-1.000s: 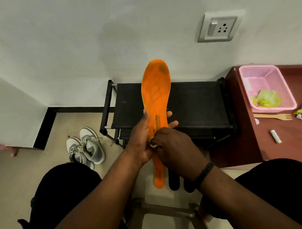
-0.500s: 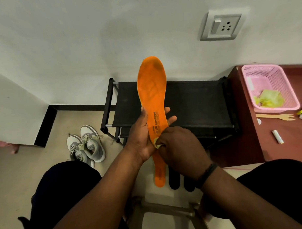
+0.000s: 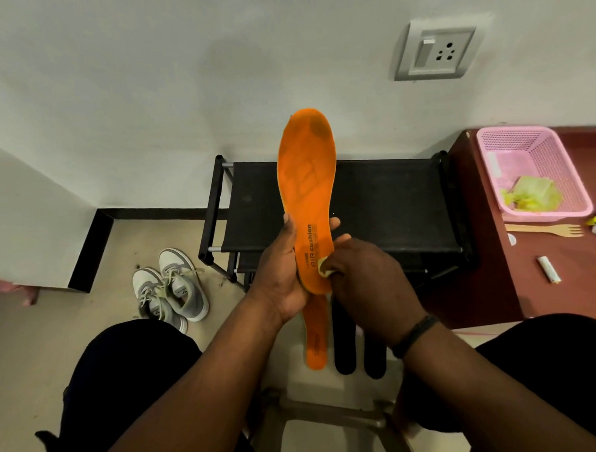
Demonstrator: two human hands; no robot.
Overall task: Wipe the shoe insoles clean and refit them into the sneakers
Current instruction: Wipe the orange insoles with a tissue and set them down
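An orange insole (image 3: 307,198) is held upright by the left hand (image 3: 281,277) and wiped with a yellow cloth (image 3: 325,269) pinched in the right hand (image 3: 369,280).

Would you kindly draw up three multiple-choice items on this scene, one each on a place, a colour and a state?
1. Where are the grey sneakers?
A. on the floor left of the black shoe rack
B. on the rack
C. in the pink basket

2. What colour is the held insole?
A. black
B. orange
C. pink

3. What is the right hand doing?
A. resting empty on a knee
B. pressing a small yellowish wipe to the insole
C. lifting the wooden fork

Answers: 1 A, the pair stands on the floor beside the rack's left leg. 2 B, its whole face is orange. 3 B, the wipe shows at the fingers while the left hand grips the insole.
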